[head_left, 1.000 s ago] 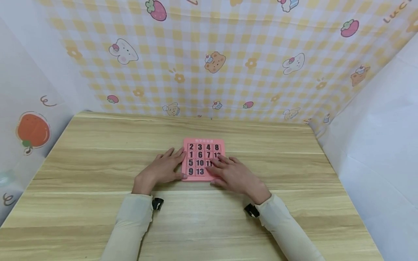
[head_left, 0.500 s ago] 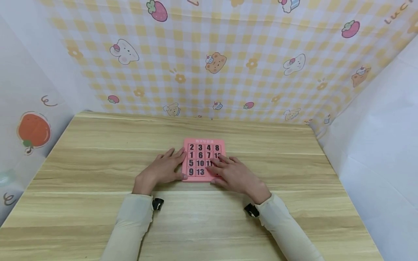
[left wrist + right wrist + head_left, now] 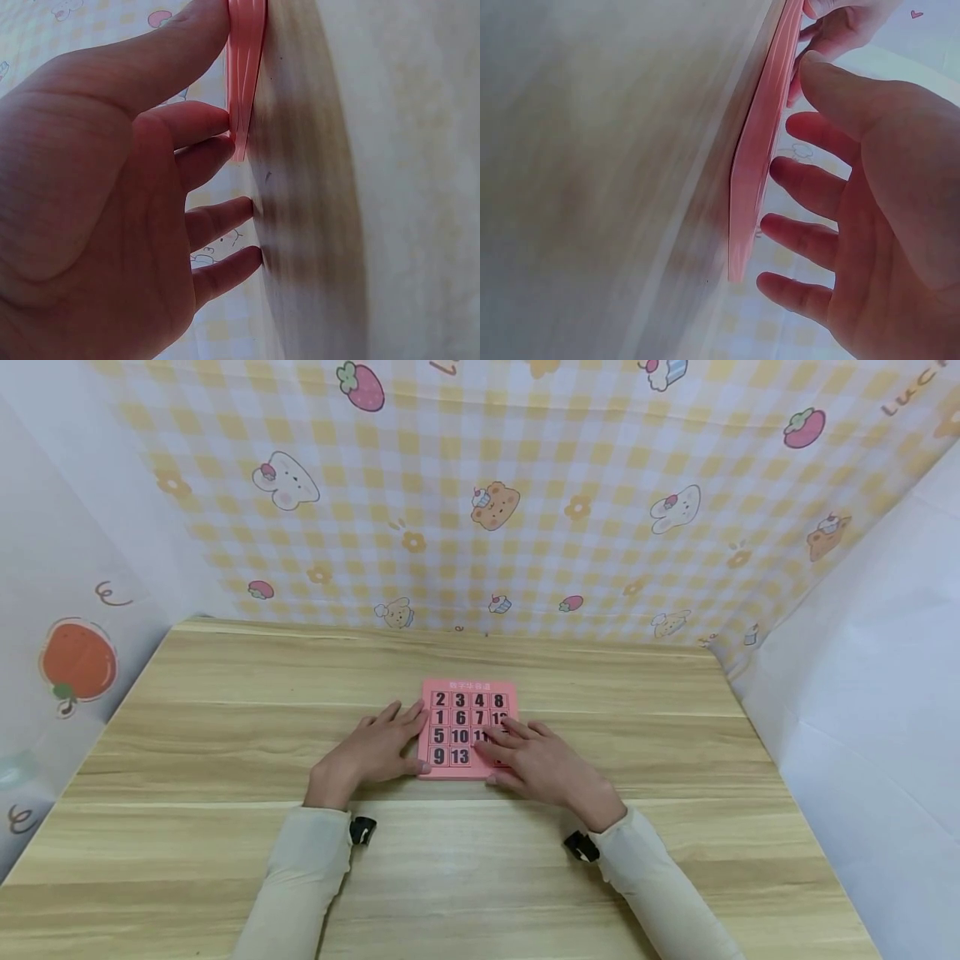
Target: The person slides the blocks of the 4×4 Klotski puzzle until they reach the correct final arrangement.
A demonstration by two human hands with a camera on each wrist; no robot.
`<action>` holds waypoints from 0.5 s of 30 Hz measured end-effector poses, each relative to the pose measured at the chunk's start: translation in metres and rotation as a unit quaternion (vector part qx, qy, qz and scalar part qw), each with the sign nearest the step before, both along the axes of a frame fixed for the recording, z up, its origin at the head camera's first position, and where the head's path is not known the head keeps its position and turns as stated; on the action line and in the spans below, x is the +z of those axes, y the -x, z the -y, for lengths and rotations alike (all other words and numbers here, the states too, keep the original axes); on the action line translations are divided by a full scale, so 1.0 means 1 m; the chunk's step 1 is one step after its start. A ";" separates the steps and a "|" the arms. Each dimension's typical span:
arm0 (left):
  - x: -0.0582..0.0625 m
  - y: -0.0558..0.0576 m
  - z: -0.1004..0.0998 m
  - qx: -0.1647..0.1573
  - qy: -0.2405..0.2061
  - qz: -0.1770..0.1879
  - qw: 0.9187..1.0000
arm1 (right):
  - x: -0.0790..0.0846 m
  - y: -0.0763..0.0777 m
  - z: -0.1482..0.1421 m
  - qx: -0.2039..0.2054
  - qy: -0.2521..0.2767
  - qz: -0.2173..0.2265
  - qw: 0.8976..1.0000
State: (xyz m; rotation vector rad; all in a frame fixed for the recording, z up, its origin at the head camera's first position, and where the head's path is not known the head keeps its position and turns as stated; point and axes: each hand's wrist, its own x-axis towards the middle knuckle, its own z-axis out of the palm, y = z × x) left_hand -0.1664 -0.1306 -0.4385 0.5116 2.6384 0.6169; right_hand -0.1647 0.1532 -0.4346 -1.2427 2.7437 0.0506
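A pink sliding number puzzle [image 3: 456, 772] lies flat near the middle of the table, its black-numbered tiles set in a square frame. My left hand [image 3: 373, 748] rests along its left side, thumb at the near left corner. In the left wrist view the index and middle fingertips [image 3: 223, 120] touch the puzzle's pink edge, while the other two fingers reach down to the tabletop. Over the puzzle's lower right part spreads my right hand [image 3: 546, 766], fingers loosely bent and apart. It hides some right-hand tiles. In the bottom row, a gap follows the 13 tile [image 3: 460, 757].
The wood-grain table [image 3: 225, 710] extends around the puzzle on all sides. Behind it hangs a yellow checked cloth [image 3: 450, 560] with cartoon prints. White walls [image 3: 870, 693] close in both sides. Each wrist carries a small black camera mount [image 3: 363, 830].
Almost nothing differs. My right hand has shifted very slightly to the right; the left hand, the puzzle and its visible tiles stay as they were.
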 end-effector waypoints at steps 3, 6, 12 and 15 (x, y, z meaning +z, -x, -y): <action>0.000 0.000 0.000 -0.001 -0.001 -0.001 1.000 | 0.000 -0.002 -0.002 -0.004 0.004 0.002 1.000; 0.001 0.000 0.000 -0.002 -0.002 -0.001 1.000 | 0.002 -0.005 -0.005 -0.008 0.005 0.002 1.000; 0.001 -0.001 0.000 -0.001 0.002 -0.002 1.000 | 0.004 -0.013 -0.012 -0.006 0.001 -0.008 1.000; 0.000 -0.001 0.000 -0.001 0.003 -0.002 1.000 | 0.003 -0.016 -0.015 -0.006 0.000 -0.014 1.000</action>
